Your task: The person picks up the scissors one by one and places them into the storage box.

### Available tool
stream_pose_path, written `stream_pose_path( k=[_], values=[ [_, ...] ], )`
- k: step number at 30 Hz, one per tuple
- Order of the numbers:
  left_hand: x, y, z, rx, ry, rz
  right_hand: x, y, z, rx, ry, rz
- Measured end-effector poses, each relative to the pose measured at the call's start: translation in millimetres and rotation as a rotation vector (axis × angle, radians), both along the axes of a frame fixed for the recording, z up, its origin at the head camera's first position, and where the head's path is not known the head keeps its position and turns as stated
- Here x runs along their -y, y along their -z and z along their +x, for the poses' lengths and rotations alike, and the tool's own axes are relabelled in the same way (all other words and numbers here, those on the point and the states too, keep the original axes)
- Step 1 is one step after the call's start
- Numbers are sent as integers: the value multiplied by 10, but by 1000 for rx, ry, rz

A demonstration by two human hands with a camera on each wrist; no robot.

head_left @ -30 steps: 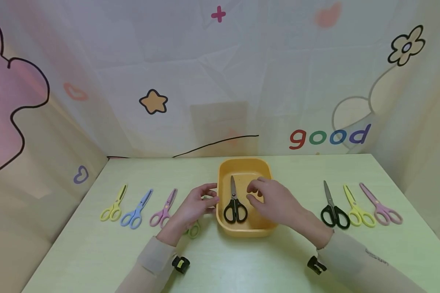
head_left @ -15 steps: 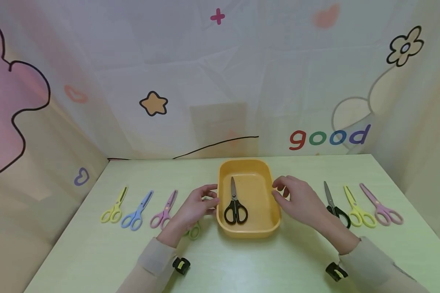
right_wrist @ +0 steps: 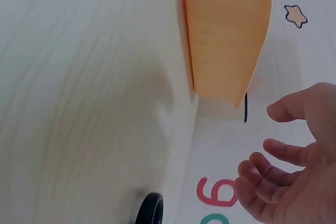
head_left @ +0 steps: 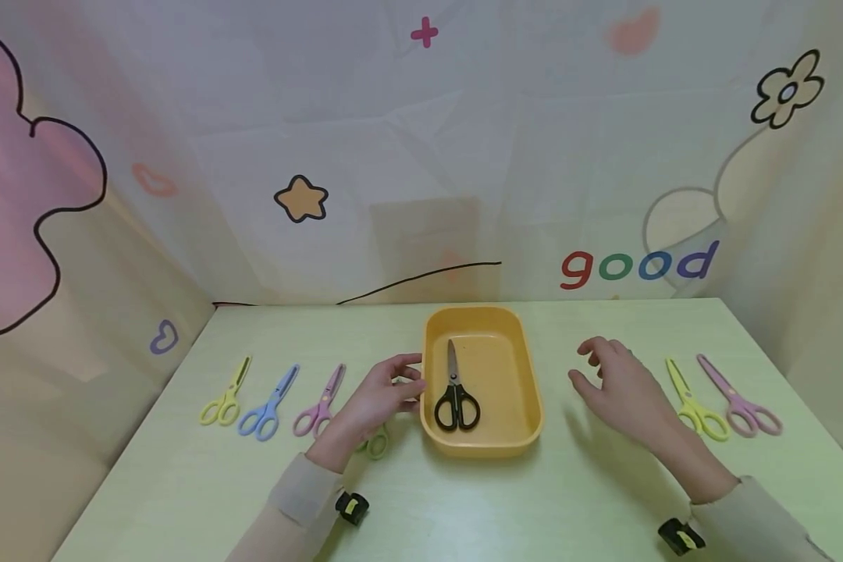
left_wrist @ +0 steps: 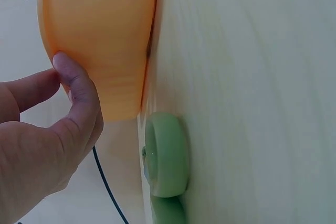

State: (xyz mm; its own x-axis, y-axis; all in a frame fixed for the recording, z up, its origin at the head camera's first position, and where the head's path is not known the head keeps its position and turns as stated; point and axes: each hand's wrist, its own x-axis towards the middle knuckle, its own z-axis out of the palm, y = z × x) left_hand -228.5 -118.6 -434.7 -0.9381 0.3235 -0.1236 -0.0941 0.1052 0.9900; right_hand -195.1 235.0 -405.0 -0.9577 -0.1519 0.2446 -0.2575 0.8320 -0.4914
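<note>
My left hand is at the left wall of a yellow plastic tray; in the left wrist view its thumb and a finger pinch the rim. Inside the tray lies a pair of black-handled scissors, blades pointing away. Green scissors lie under my left wrist, mostly hidden. Right of the tray, my right hand hovers over the table, fingers loosely bent and holding nothing. Below it in the right wrist view shows the black handle of other scissors, which the hand hides in the head view.
Yellow scissors, blue scissors and pink scissors lie in a row on the left of the pale table. Yellow scissors and purple scissors lie at the right. A printed curtain stands behind.
My right hand has moved right, from over the tray to the table beyond it, and now covers the black scissors there. My left hand has stayed at the tray.
</note>
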Motion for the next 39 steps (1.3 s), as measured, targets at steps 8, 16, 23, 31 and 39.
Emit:
stream_pose_path(
  k=[8,16,23,31,39],
  values=[
    [-18,17,-8,6,1,3,-267,65,29,132,27,158],
    [-20,19,-20,4,8,6,-425,41,46,232,32,244],
    [-15,11,-19,5,4,7,-468,75,47,285,27,259],
    [-13,-1,-17,12,2,16,-473,141,20,343,31,294],
    [-9,-2,-16,12,-5,10,-469,183,-1,331,7,287]
  ],
)
